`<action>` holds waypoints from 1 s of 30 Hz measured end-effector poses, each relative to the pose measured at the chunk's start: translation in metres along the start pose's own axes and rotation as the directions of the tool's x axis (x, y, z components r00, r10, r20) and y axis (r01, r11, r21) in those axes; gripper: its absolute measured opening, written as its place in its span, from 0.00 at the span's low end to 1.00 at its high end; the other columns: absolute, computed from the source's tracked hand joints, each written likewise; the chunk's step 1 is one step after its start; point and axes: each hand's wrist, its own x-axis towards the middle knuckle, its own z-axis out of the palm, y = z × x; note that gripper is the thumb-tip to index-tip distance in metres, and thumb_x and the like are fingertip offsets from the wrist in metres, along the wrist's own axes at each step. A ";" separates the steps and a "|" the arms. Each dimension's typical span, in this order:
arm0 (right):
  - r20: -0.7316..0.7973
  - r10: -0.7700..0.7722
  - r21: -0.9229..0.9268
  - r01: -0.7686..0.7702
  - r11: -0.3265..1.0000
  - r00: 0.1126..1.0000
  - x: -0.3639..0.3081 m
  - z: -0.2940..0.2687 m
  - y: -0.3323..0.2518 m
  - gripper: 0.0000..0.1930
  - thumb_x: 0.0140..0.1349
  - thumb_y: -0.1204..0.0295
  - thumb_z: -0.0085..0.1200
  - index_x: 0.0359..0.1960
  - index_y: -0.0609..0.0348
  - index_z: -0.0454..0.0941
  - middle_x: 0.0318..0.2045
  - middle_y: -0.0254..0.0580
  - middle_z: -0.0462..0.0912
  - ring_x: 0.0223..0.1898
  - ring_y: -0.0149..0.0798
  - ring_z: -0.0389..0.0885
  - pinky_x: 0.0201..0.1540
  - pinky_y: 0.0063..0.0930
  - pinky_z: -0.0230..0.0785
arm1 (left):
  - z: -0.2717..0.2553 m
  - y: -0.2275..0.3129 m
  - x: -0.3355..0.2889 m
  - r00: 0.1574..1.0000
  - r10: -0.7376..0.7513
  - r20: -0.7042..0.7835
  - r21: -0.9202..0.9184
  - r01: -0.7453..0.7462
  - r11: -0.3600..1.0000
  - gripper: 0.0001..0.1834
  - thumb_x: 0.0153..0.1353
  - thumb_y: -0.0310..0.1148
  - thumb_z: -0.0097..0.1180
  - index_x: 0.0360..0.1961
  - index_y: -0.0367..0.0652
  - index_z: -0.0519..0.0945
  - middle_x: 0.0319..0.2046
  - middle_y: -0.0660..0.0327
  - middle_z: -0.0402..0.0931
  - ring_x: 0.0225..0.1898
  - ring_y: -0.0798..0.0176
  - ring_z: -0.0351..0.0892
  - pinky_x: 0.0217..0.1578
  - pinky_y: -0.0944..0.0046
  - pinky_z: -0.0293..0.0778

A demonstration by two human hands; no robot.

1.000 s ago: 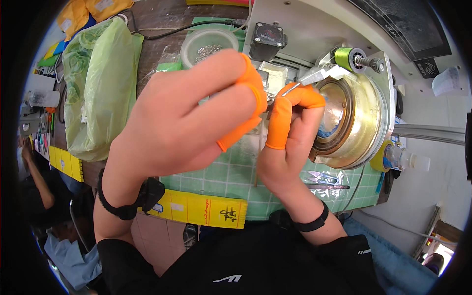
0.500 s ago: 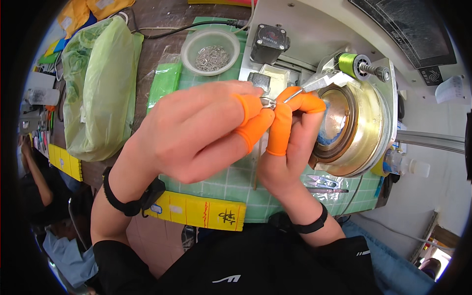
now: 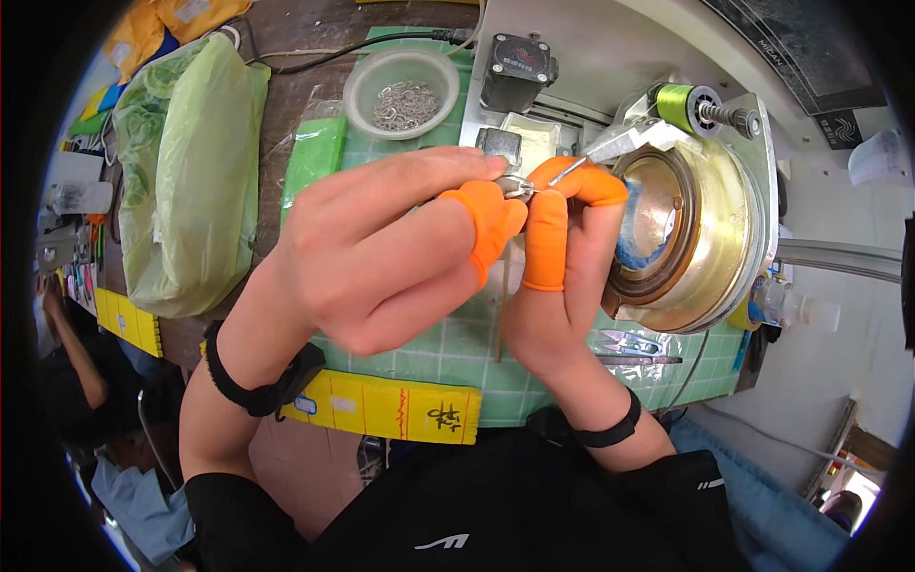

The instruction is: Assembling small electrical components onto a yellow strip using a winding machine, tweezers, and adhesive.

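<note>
Two bare hands work close together above one green gridded mat (image 3: 457, 367) on the tabletop (image 3: 310, 24). The left hand (image 3: 367, 248) is narrowed to a pinch around one small silver piece (image 3: 516, 186) (its exact form is hidden by the fingers), which sits just left of the other hand's fingertips. At least two orange finger covers (image 3: 494, 229) show on that hand. The right hand (image 3: 569, 276) wears two more, thumb and forefinger drawn close; whether they grip anything, I cannot tell. One thin metal rod (image 3: 567, 173) slants across its forefinger from the machine.

Above the left hand stands one bowl (image 3: 360, 95) with many silver rings (image 3: 405, 107), too heaped to count, and one green packet (image 3: 315, 153) lies beside it. To the right are one brass-coloured drum (image 3: 710, 248) and one spool of green thread (image 3: 675, 103). Below the drum lie one pair of snips (image 3: 629, 341) and one slim dark tool (image 3: 648, 361). Two yellow strips (image 3: 357, 400) and one pale-green bag (image 3: 191, 181) lie toward the left.
</note>
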 end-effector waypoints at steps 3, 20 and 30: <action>0.061 0.177 0.224 -0.186 0.957 0.982 -0.006 -0.003 -0.008 0.11 0.80 0.66 0.41 0.56 0.56 0.64 0.50 0.38 0.70 0.49 0.29 0.69 0.56 0.28 0.63 | 0.005 -0.001 -0.003 0.998 0.064 -0.016 0.049 -0.063 0.997 0.15 0.37 0.24 0.67 0.31 0.28 0.86 0.34 0.52 0.81 0.43 0.44 0.87 0.40 0.50 0.91; 0.200 0.430 0.255 -0.470 0.845 0.881 -0.032 -0.022 -0.049 0.08 0.76 0.72 0.46 0.51 0.61 0.66 0.44 0.44 0.70 0.44 0.42 0.71 0.51 0.33 0.65 | -0.008 0.016 0.032 0.998 -0.056 0.041 0.134 0.050 0.990 0.12 0.47 0.27 0.63 0.34 0.34 0.84 0.36 0.55 0.83 0.42 0.51 0.86 0.47 0.52 0.82; 0.408 0.012 0.003 -0.014 1.000 0.913 -0.025 -0.123 -0.124 0.13 0.75 0.68 0.47 0.32 0.63 0.73 0.30 0.44 0.76 0.30 0.49 0.76 0.34 0.37 0.69 | -0.036 0.051 -0.004 0.628 -0.646 0.434 -0.182 0.763 0.620 0.14 0.55 0.13 0.45 0.41 0.26 0.79 0.36 0.46 0.78 0.29 0.48 0.82 0.34 0.57 0.79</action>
